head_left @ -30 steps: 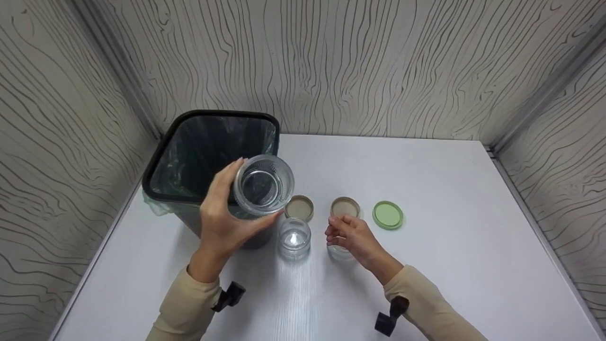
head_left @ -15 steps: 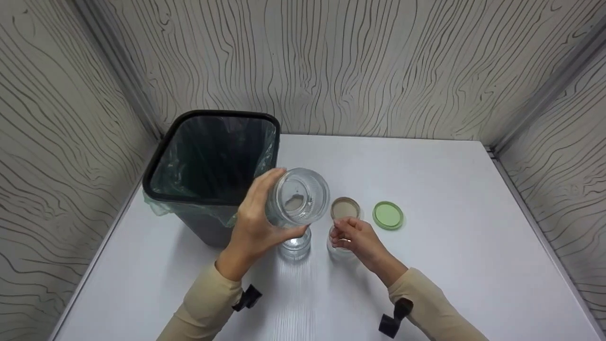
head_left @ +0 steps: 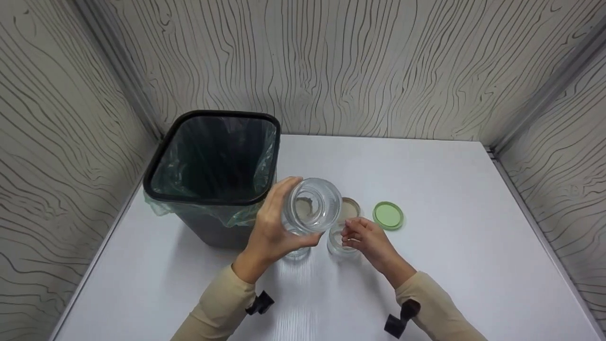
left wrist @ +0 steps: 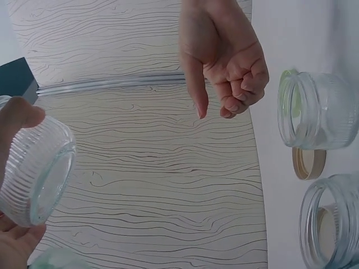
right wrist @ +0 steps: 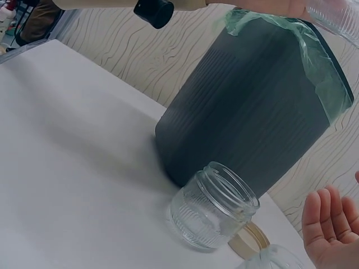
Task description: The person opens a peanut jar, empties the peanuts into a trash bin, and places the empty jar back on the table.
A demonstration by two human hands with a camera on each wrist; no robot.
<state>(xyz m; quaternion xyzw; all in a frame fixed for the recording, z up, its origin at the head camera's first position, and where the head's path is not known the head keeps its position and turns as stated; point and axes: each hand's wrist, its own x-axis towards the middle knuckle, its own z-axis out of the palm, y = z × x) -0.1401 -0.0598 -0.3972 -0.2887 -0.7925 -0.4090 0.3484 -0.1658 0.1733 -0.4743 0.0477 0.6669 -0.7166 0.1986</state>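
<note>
My left hand [head_left: 270, 237] grips a clear ribbed glass jar [head_left: 329, 208] from its left side, fingers above and thumb below, raised over the table. Its round opening faces the head camera. Beneath it, a second glass jar [head_left: 297, 253] stands upright on the table, partly covered by the held one. My right hand [head_left: 374, 244] hovers over a third jar [head_left: 337, 246], fingers loosely bent, with nothing visible between them. Behind the jars lies a beige lid [head_left: 351, 206]; another beige lid shows only through the held glass. A light green lid [head_left: 388, 215] lies to the right.
A dark bin [head_left: 213, 232] with a green liner [head_left: 244, 218] stands on the left of the white table [head_left: 450, 189]. Patterned panels [head_left: 331, 66] enclose the back and sides.
My left hand has carried the jar rightward and toward me, from beside the bin's rim to above the standing jars. My right hand has shifted slightly right.
</note>
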